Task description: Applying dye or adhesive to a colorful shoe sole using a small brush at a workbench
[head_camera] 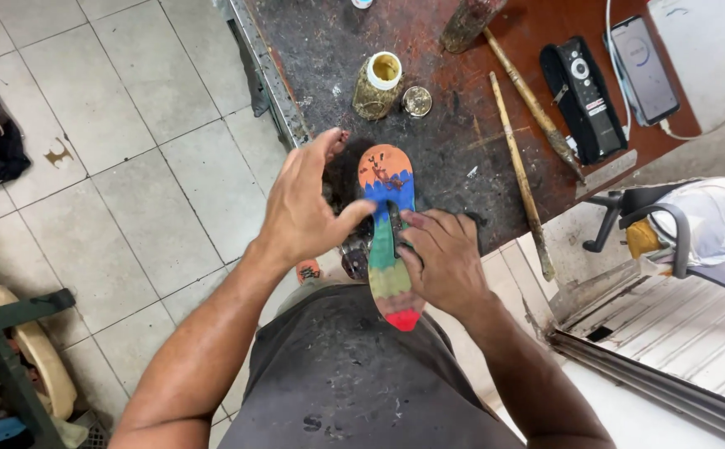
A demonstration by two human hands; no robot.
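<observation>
**Rainbow sandal sole held at the edge of a stained workbench**

A multicoloured sandal sole (388, 237), orange at the far end, then blue, green, yellow and red at the near tip, lies lengthwise at the centre of the view, its far half over the near edge of the workbench (462, 116) and its near half over the person's lap.

The right hand (441, 262), at about 4 o'clock from the sole's middle, has its fingers curled down onto the sole's right edge and green middle band, gripping it. The left hand (304, 208), at 9 o'clock from the sole, is mostly open with the fingers spread upward; its thumb reaches across to touch the sole's left edge near the blue band. It closes on nothing else.

At 12 o'clock from the sole stands an open glue jar (379, 83) with a cream rim, and its round lid (416, 101) lies just beside it on the right. At 2 o'clock two long wooden sticks (522, 170) lie slanted on the bench. Beyond them, at about 1 o'clock, rest a black remote control (585, 96) and a smartphone (643, 58) with a white cable attached. Pale floor tiles (130, 166) fill the left side.
</observation>
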